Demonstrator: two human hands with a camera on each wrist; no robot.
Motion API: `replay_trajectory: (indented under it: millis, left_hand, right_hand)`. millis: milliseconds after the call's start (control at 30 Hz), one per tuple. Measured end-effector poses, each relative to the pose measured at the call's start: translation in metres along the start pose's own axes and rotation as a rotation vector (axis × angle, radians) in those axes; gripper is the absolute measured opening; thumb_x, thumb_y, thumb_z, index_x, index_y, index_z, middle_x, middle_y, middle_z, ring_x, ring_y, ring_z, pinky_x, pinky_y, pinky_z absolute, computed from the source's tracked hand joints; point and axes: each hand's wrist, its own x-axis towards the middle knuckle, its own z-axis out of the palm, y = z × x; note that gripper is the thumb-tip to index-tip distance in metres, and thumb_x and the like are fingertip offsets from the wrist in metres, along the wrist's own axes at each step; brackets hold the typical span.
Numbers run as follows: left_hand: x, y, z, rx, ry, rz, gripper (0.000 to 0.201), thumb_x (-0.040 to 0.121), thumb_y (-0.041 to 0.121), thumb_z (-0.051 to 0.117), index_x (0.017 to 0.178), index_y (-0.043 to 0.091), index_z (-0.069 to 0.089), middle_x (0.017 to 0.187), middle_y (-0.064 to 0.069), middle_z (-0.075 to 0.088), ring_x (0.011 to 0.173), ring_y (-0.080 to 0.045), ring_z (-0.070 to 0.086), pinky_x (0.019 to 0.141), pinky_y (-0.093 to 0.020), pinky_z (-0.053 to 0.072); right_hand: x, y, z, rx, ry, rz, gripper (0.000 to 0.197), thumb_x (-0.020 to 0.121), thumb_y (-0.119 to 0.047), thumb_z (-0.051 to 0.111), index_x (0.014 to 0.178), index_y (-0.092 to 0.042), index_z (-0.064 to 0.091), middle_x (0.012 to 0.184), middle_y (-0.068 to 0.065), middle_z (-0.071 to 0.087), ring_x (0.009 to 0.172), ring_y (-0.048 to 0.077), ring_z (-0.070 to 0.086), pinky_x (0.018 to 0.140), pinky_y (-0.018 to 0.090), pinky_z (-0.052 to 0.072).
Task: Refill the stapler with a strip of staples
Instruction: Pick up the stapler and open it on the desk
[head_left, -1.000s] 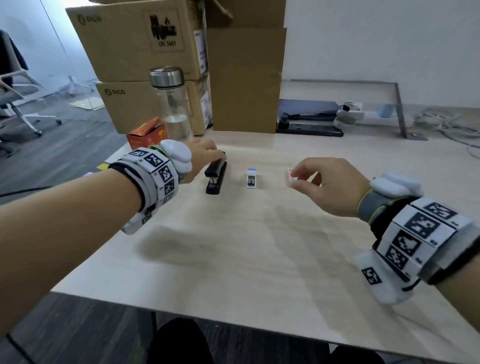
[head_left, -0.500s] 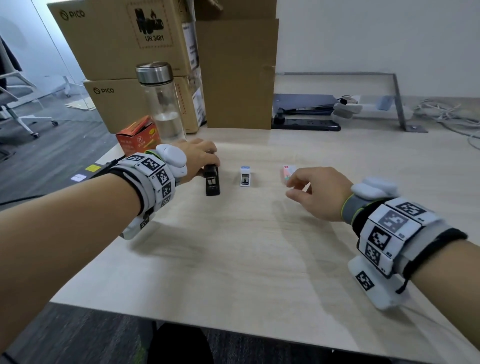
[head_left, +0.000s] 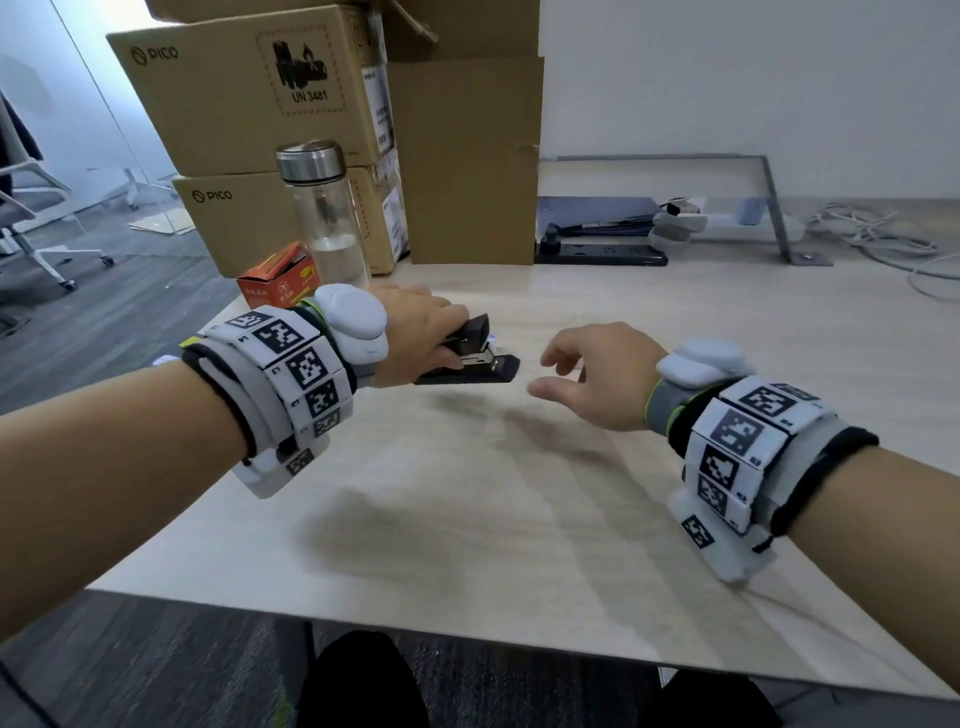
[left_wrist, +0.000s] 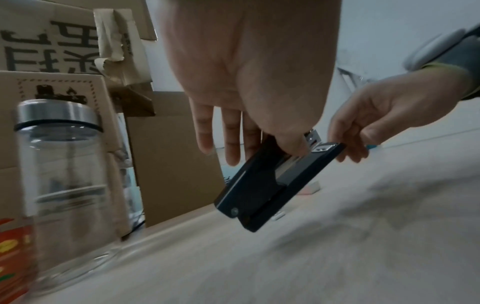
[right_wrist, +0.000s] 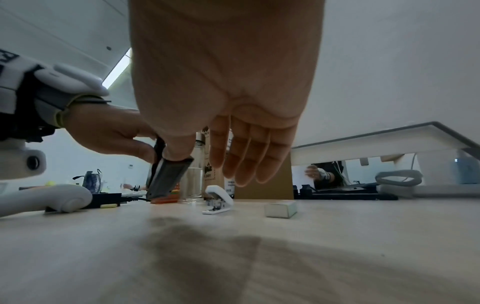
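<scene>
The black stapler (head_left: 470, 356) is held above the light wooden table (head_left: 519, 519), at about 11 o'clock from the table's centre in the head view, its front end pointing toward 3 o'clock. The left hand (head_left: 415, 332) grips its rear half, thumb on the near side and fingers along the far side; in the left wrist view the top arm stands slightly apart from the base, with metal showing between them. The right hand (head_left: 592, 374) hovers just beside the stapler's front end, at its 3 o'clock, fingers loosely spread and slightly bent, holding nothing. Whether its fingertips touch the stapler I cannot tell. In the right wrist view a small white stapler (right_wrist: 218, 200) sits on the table, and a small pale box (right_wrist: 280, 208) lies close by at its 3 o'clock. At 12 o'clock from the left hand stand a clear bottle (head_left: 324, 218) with a steel cap and stacked cardboard boxes (head_left: 249, 93); an orange carton (head_left: 275, 278) lies beside the bottle.
</scene>
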Motion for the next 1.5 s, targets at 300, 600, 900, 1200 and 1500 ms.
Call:
replay_trajectory:
  millis: [300, 600, 900, 1200, 1500]
  left_hand:
    - [-0.001, 0.033, -0.006, -0.173, 0.014, 0.011, 0.029, 0.092, 0.047, 0.047, 0.102, 0.020, 0.051, 0.088, 0.005, 0.056, 0.080, -0.023, 0.056, 0.066, -0.031, 0.039]
    - [-0.011, 0.027, 0.003, -0.554, 0.129, -0.122, 0.028, 0.089, 0.038, 0.059, 0.101, 0.012, 0.063, 0.096, -0.001, 0.068, 0.088, -0.024, 0.063, 0.078, -0.037, 0.050]
    - [-0.030, 0.009, 0.025, -1.197, 0.174, -0.389, 0.020, 0.092, 0.018, 0.058, 0.109, 0.008, 0.060, 0.112, -0.012, 0.070, 0.098, -0.030, 0.071, 0.088, -0.046, 0.058]
    - [-0.052, 0.007, 0.036, -1.659, 0.344, -0.658, 0.045, 0.094, -0.007, 0.047, 0.122, 0.026, 0.034, 0.106, -0.013, 0.063, 0.086, -0.034, 0.070, 0.067, -0.040, 0.061]
    - [-0.059, -0.003, 0.057, -1.733, 0.271, -0.788, 0.027, 0.091, -0.007, 0.055, 0.112, 0.009, 0.054, 0.111, -0.018, 0.054, 0.090, -0.032, 0.066, 0.063, -0.034, 0.061]
  right_hand:
    - [-0.015, -0.010, -0.009, -0.136, -0.108, 0.005, 0.031, 0.083, -0.052, 0.062, 0.103, -0.030, 0.073, 0.102, -0.008, 0.068, 0.090, 0.019, 0.061, 0.072, 0.031, 0.047]
    - [-0.017, -0.011, -0.008, -0.252, -0.232, 0.066, 0.034, 0.079, -0.052, 0.059, 0.097, -0.027, 0.075, 0.101, -0.002, 0.072, 0.091, 0.025, 0.068, 0.081, 0.039, 0.058]
    - [-0.009, -0.022, -0.003, -0.286, -0.261, 0.109, 0.040, 0.075, -0.055, 0.060, 0.091, -0.023, 0.077, 0.093, -0.002, 0.077, 0.087, 0.024, 0.071, 0.078, 0.038, 0.059]
    - [-0.010, -0.033, 0.002, -0.386, -0.323, 0.145, 0.042, 0.082, -0.049, 0.064, 0.107, -0.017, 0.074, 0.102, 0.004, 0.075, 0.092, 0.024, 0.071, 0.068, 0.028, 0.049]
    - [-0.014, -0.026, 0.014, -0.452, -0.335, 0.132, 0.042, 0.084, -0.048, 0.061, 0.109, -0.016, 0.073, 0.103, 0.003, 0.074, 0.073, 0.019, 0.058, 0.061, 0.024, 0.043]
